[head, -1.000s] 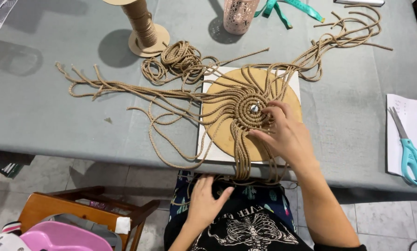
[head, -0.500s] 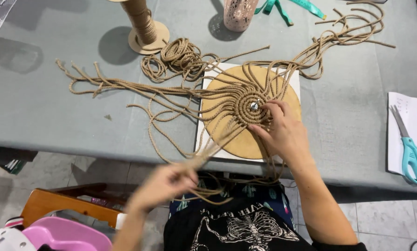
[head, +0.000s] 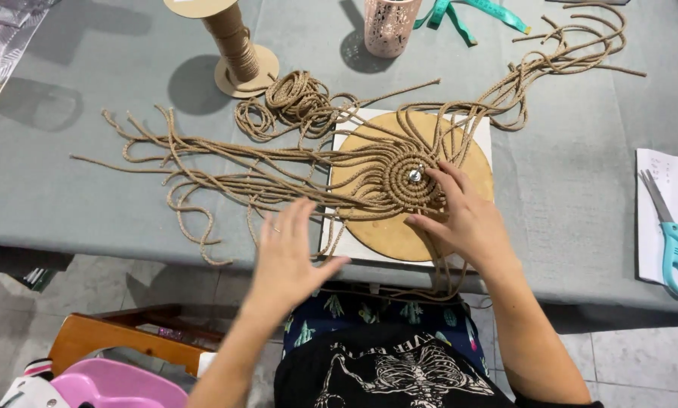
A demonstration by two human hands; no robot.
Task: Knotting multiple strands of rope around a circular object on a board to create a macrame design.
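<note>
A grey surface (head: 89, 189) carries a round wooden board (head: 399, 234) with a coiled jute cord spiral (head: 407, 177) at its centre. The right hand (head: 464, 219) presses flat on the coil, fingers spread; the left hand (head: 290, 253) hovers wide open over loose cords (head: 203, 159).

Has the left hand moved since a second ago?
Yes. The left hand has risen from the lap to the table edge, now open over the loose cords left of the round board.

The table (head: 89, 189), covered in grey-blue cloth, carries a white board (head: 339, 242) under a round wooden disc (head: 388, 234), tan cords (head: 203, 162), a cord spool (head: 237, 45), a pink cup (head: 390, 26), a teal ribbon (head: 479, 11), and paper (head: 675, 181) with teal scissors (head: 675, 245).
</note>
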